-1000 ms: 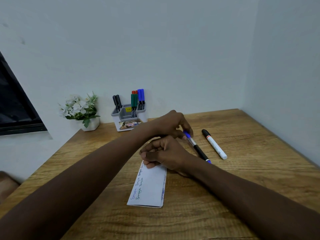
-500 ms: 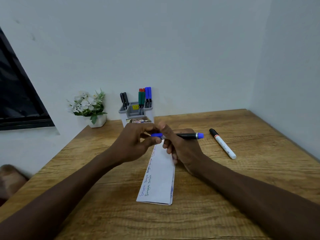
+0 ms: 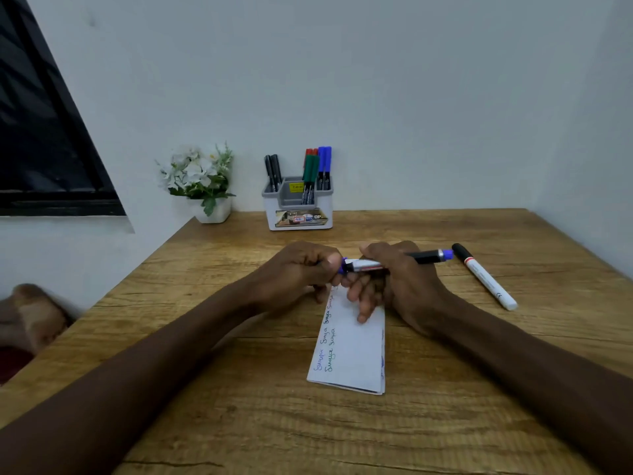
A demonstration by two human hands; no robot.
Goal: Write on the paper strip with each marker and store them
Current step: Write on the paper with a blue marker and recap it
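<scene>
Head view: grips one blue marker (image 3: pixel 424 257) level above the one strip (image 3: pixel 352 354) at centre, left hand (image 3: pixel 301 269) clenched on its cap end, right hand (image 3: pixel 400 286) curled round the barrel. Shows one white marker (image 3: pixel 486 279) lying at 3 o'clock, one holder (image 3: pixel 299 217) at 12.

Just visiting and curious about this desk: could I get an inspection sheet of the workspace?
Surface: wooden table.
Job's things: paper strip lying flat, handwriting along its left edge; blue marker held over its far end; white marker lying to the right; holder by the wall with stored markers.
Clutter: potted flowers left of the holder.
Grips: left hand pinches the blue marker's cap end; right hand holds its barrel.
Cables: nothing seen.
Surroundings: plain wall, dark window at left.
</scene>
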